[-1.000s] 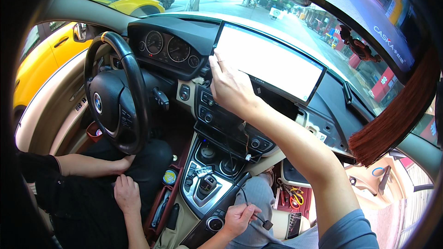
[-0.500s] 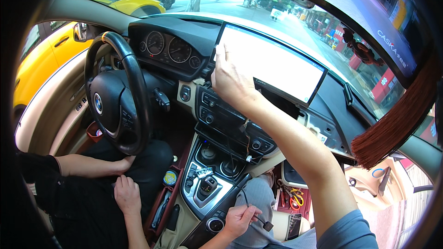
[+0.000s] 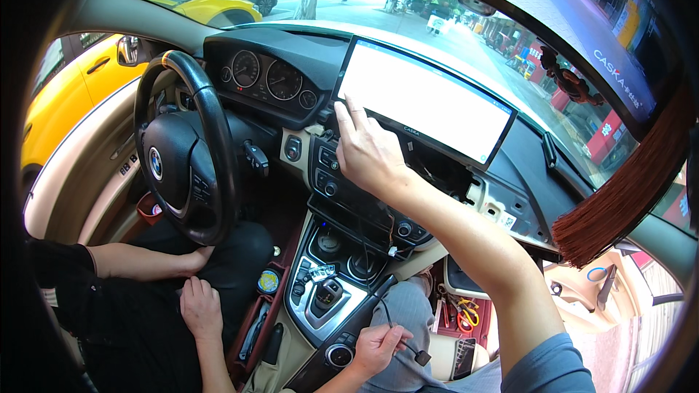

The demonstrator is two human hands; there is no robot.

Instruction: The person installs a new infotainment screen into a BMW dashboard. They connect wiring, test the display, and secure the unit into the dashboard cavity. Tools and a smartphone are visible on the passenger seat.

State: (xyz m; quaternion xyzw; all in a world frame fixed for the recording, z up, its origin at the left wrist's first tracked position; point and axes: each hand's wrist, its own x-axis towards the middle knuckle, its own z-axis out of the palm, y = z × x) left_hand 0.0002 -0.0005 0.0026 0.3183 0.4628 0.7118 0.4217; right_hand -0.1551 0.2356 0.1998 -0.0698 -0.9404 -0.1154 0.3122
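At the lower left part of a wide display (image 3: 426, 98) with a bright white picture, my right hand (image 3: 370, 151) has its index finger stretched out onto or just over the glass. The other fingers are loosely bent, with nothing visible in them. Low in the view, beside my grey-trousered knee, my left hand (image 3: 380, 348) is closed on a thin black cable (image 3: 390, 313). A small dark block-shaped end (image 3: 422, 357) sticks out past the thumb. Below the display, a dark opening in the dashboard is partly hidden by my right forearm.
A person in black (image 3: 138, 320) sits behind the steering wheel (image 3: 186, 145), hands resting on the lap. The gear lever (image 3: 329, 293) stands between the seats. Pliers and scissors (image 3: 467, 313) lie in a red tray. A brown brush (image 3: 626, 196) hangs at the right.
My right hand has shifted down along the display's left side, uncovering more of the screen. My left hand still holds the cable in the same place.
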